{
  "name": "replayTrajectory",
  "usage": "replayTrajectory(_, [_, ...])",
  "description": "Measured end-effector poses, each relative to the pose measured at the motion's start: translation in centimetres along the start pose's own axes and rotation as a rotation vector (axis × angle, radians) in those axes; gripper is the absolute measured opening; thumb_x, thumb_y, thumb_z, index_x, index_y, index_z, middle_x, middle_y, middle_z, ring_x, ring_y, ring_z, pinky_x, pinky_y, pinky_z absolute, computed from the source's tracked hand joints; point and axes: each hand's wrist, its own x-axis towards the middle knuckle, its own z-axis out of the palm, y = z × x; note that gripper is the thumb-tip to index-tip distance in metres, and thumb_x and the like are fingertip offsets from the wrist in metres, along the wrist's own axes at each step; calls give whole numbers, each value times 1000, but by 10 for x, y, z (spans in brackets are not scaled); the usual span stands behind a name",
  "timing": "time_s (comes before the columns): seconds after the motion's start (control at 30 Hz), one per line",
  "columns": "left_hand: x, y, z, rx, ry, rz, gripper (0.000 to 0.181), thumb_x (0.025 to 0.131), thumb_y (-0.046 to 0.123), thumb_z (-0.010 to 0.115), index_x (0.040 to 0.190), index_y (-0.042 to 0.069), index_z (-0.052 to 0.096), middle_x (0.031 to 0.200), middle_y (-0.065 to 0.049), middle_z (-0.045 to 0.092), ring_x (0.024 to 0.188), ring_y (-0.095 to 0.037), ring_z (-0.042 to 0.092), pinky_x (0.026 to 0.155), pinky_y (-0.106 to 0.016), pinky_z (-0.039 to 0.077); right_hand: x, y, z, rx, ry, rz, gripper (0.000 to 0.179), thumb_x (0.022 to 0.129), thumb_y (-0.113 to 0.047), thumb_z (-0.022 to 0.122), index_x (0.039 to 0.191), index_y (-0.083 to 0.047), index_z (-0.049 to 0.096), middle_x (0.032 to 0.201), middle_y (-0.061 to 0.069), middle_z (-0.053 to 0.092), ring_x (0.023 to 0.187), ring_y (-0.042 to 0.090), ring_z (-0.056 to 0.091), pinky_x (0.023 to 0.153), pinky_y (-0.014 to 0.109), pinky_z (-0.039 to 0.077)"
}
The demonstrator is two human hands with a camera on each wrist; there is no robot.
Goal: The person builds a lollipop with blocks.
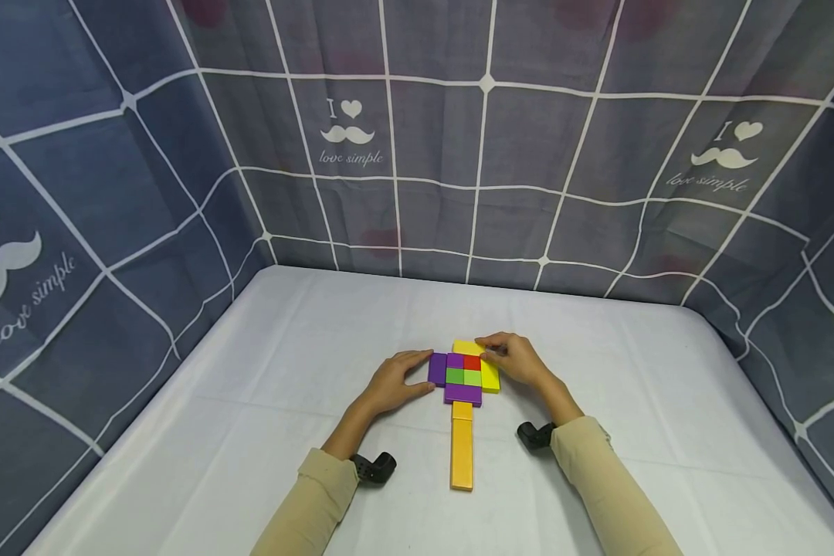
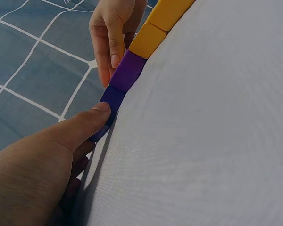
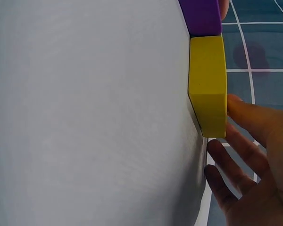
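Note:
Flat coloured blocks lie joined on the white surface. My left hand (image 1: 389, 381) pinches the dark purple block (image 1: 437, 370) on the left side, thumb at its near end and fingers at its far end. My right hand (image 1: 517, 361) touches the yellow blocks (image 1: 490, 377) around the top right corner with its fingertips; in the right wrist view its fingers look loosely extended beside the yellow block (image 3: 207, 70). Between the hands sit a small purple block (image 1: 455, 361), a red block (image 1: 472, 362) and two green blocks (image 1: 455, 376). Below these lies a wide purple block (image 1: 462, 394).
A short orange block (image 1: 462, 411) and a long orange block (image 1: 462, 454) extend toward the near side in one line. White cloth (image 1: 264, 432) covers the table. Grey-blue checked curtains (image 1: 431, 208) stand behind and at both sides.

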Motion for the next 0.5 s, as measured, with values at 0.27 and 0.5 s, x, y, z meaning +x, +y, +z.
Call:
replayTrajectory(0.27, [0, 1, -1, -2, -3, -9, 64, 82, 40, 67, 137, 15, 46, 133, -6, 51, 126, -25, 41, 104, -46, 31, 1, 1, 0, -8, -30, -65, 30, 88, -8, 62, 117, -6, 65, 114, 11, 63, 105, 28, 57, 89, 44, 47])
replayTrajectory(0.5, [1, 1, -1, -2, -8, -11, 64, 82, 41, 67, 137, 15, 46, 133, -6, 51, 126, -24, 41, 105, -46, 30, 1, 1, 0, -21, -37, -64, 29, 89, -9, 61, 117, -7, 65, 113, 10, 64, 103, 27, 58, 87, 43, 48])
